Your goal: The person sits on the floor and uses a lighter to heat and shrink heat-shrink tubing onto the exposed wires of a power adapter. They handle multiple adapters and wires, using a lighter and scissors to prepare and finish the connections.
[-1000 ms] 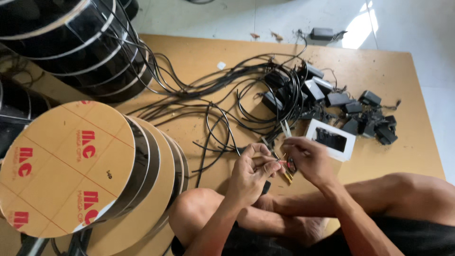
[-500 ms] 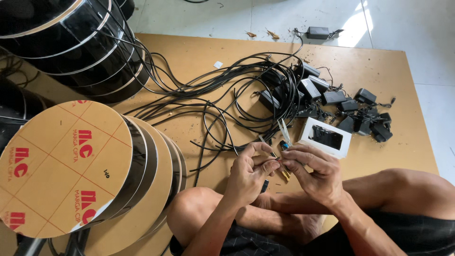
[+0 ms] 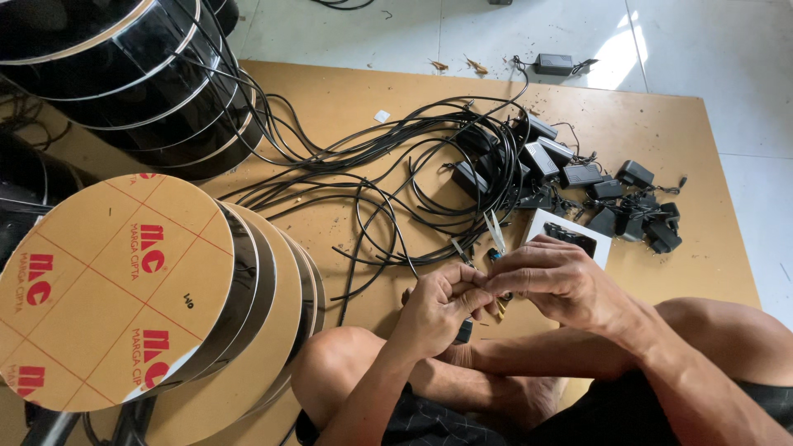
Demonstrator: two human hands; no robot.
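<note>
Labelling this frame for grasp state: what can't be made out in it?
Head view only:
- What the left hand and right hand pinch: fingers cover it, so each grip's contents are unclear.
- Black adapters: too small to count.
- Round discs: cut off by the left and bottom edges.
- White tray: partly behind the right hand.

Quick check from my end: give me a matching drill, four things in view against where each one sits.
Things:
1. round discs
2. power adapters
3. black cables
4. white frame

Places:
A. spread over the board's middle
B. just beyond the right hand
C. stacked at the left
D. clustered near the board's right edge

Pairs: 1-C, 2-D, 3-A, 4-B
</note>
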